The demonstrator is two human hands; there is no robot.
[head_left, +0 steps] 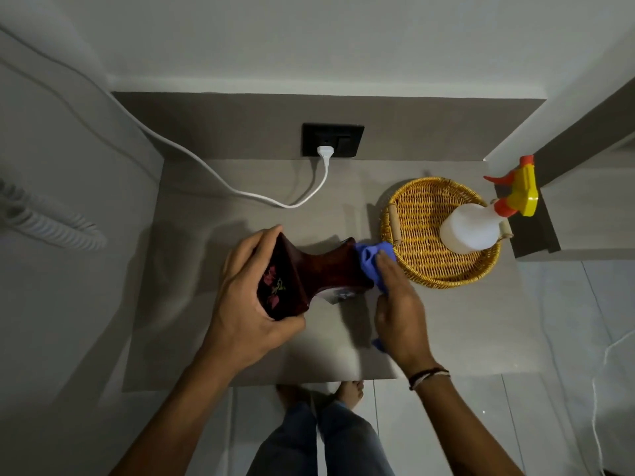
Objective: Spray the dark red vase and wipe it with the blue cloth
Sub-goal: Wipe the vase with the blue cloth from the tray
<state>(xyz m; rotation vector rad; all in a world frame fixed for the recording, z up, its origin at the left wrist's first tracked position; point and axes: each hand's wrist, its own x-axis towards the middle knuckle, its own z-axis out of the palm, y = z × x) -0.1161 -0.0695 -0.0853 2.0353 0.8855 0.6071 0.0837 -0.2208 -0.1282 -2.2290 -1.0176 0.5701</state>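
The dark red vase [321, 269] is tipped on its side above the grey table [213, 235], its flower-painted body toward the left. My left hand [247, 297] grips that wide left end. My right hand [398, 304] presses the bunched blue cloth [372, 259] against the vase's right end. A corner of the cloth pokes out under my right palm. The white spray bottle [472, 230], with its yellow and red trigger head, stands in the wicker basket [419, 266] at the right.
A black wall outlet [332, 140] holds a white plug, and its cable [240, 192] runs across the back of the table to the left. A coiled white cord [51, 225] hangs at far left. My legs and feet show below the table's front edge.
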